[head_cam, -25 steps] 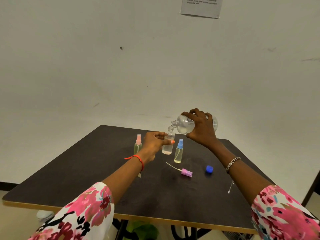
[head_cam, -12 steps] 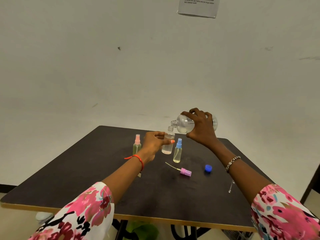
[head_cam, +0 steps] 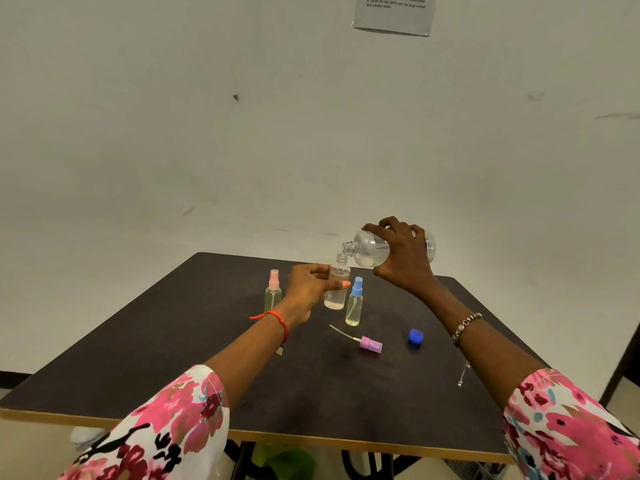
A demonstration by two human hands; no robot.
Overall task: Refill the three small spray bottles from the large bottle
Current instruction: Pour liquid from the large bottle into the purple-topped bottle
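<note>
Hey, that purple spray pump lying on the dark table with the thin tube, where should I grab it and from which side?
Pinch the purple plastic spray pump by its stubby cylindrical head, coming from above. It lies on its side on the dark table, round flanks exposed; the thin white dip tube pointing left looks too slender to grip.

Dark table [head_cam: 194, 341] against scuffed pale wall [head_cam: 242, 150]; paper notice [head_cam: 394, 13] above.
</note>
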